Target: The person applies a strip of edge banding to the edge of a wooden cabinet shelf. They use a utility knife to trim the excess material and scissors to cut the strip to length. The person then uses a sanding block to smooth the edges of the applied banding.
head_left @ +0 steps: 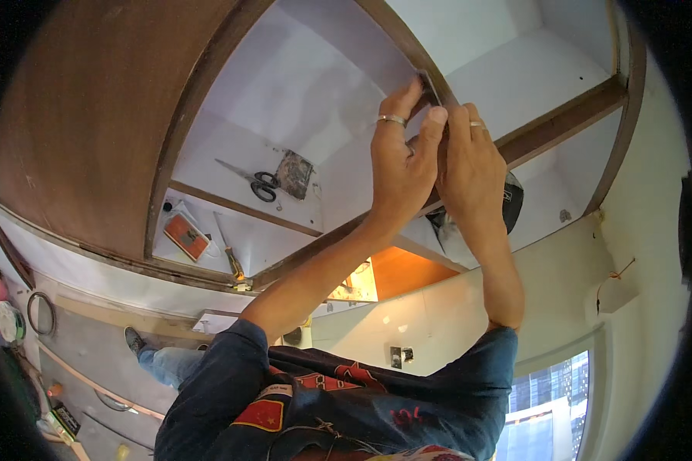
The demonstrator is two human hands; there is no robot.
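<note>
Both arms reach up to a brown wooden upright [400, 31] on the front of a white-lined cabinet. My left hand [398, 165] is closed, thumb and fingers pinching a thin, flat, greyish strip [429, 88] against the upright's edge. Beside it, almost touching, my right hand [471, 173] has its fingers curled together at the same upright; what they grip is hidden. Inside the cabinet, left of my hands, lie black-handled scissors [264, 187] and a dark, dusty square block [294, 174].
A screwdriver [234, 261] and a red-faced box [186, 236] lie in the lower compartment. A dark bag-like object [513, 203] sits behind my right wrist. A brown door panel [100, 115] stands left; a crossbar [561, 123] runs right. Tools and coils [42, 311] lie far below left.
</note>
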